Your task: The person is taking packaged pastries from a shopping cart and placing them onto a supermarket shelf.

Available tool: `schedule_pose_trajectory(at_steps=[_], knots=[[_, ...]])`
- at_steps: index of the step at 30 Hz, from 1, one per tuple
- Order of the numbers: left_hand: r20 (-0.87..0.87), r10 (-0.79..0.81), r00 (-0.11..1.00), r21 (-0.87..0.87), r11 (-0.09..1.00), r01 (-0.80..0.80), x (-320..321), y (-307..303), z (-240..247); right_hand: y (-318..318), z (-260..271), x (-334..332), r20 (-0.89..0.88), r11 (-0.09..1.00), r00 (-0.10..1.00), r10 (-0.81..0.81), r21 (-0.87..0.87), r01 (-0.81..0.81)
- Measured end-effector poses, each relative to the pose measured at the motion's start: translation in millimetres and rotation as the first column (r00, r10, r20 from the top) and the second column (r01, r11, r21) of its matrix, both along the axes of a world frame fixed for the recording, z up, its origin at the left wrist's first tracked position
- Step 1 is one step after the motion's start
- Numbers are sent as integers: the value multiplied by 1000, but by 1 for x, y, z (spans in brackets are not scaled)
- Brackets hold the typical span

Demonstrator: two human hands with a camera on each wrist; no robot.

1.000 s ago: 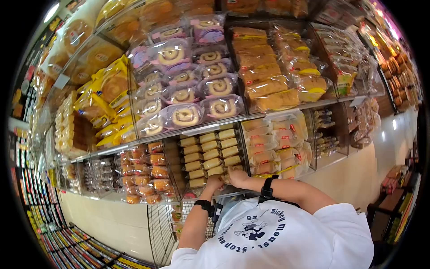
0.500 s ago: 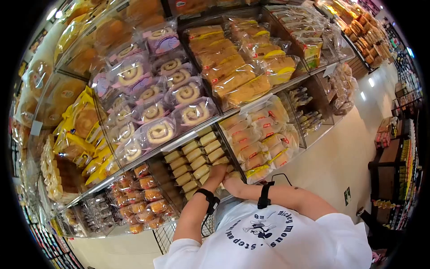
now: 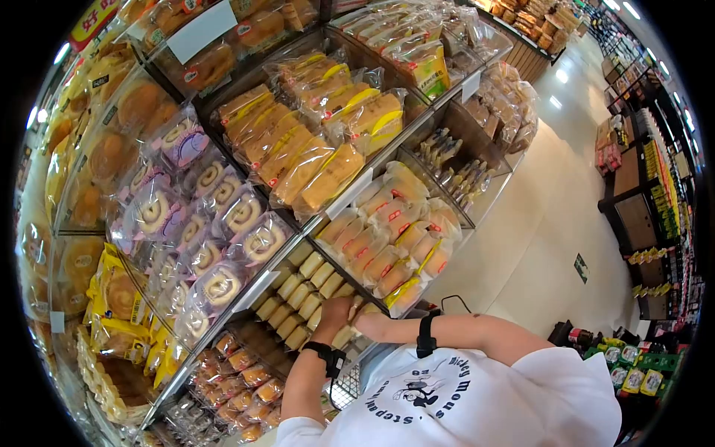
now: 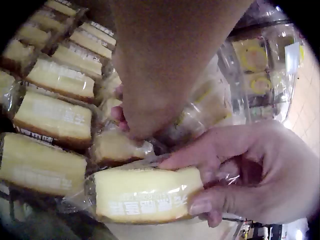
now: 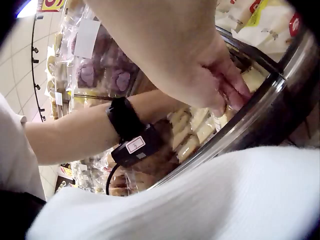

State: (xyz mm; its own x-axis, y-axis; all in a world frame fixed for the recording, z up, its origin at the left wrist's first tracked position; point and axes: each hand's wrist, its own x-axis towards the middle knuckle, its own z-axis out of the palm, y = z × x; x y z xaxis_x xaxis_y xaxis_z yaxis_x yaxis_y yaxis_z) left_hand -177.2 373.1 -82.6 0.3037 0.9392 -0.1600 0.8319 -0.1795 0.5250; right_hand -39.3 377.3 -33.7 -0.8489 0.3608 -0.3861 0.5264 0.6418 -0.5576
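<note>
Small wrapped cream-coloured cakes [image 3: 304,295] lie in rows in a lower shelf compartment. My left hand [image 3: 333,316] reaches over them from the front. In the left wrist view the same left hand [image 4: 155,100] comes down from the top, fingertips bent beside a wrapped cake [image 4: 119,147]; its grip is partly hidden. Below it, my right hand [image 4: 250,172] pinches one end of another wrapped cake [image 4: 147,195] between thumb and fingers. The right wrist view shows the right hand [image 5: 205,75] at the compartment's front edge, its held cake mostly hidden.
Bagged swirl rolls [image 3: 223,285] and long yellow cakes [image 3: 298,167] fill the upper shelf. White-wrapped buns [image 3: 380,249] lie to the right, orange-brown cakes [image 3: 242,360] to the left. A wire cart [image 3: 346,387] stands below the left forearm.
The head view has turned, so the shelves tilt more and shift left. Both hands stay over the same cakes, close together; more aisle floor shows at the right.
</note>
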Motion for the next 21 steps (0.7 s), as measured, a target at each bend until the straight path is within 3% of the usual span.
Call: schedule_pose_trajectory(at_steps=[1,4,7,8,9,11,14,16,18,20,21], knots=[[81,30,996,63,997,-35,-4,-5,1,-2,-7,-1,5,999,1000,-8,-37,8],[11,70,997,-36,997,-70,-6,-8,10,-2,-35,-3,-104,991,991,-84,-113,72],[4,115,993,-73,991,-114,-10,-14,-10,2,-50,-9,-88,986,983,-160,-54,155],[-7,108,994,-85,991,-108,-10,-15,-8,7,-46,-15,130,985,984,-123,-103,137],[-23,112,993,-96,989,-114,-10,-14,-8,4,-37,-25,209,918,920,-332,-152,366],[-52,113,992,-109,987,-118,-9,-12,-9,-2,-39,-35,311,921,889,-336,-91,380],[5,136,991,-120,984,-135,-8,-14,-3,-16,-45,-29,184,940,958,-220,302,158],[7,133,991,-82,988,-132,-8,-15,0,-20,-36,-29,229,846,818,-527,48,531],[-22,130,991,-13,991,-130,-9,-18,-4,-16,-26,-26,313,865,829,-464,-42,500],[-32,117,993,-22,993,-118,-10,-19,-4,3,-14,-21,386,998,922,-41,-25,55],[-40,111,993,-25,993,-112,-12,-17,-1,11,-12,-20,419,983,891,176,-30,-180]])
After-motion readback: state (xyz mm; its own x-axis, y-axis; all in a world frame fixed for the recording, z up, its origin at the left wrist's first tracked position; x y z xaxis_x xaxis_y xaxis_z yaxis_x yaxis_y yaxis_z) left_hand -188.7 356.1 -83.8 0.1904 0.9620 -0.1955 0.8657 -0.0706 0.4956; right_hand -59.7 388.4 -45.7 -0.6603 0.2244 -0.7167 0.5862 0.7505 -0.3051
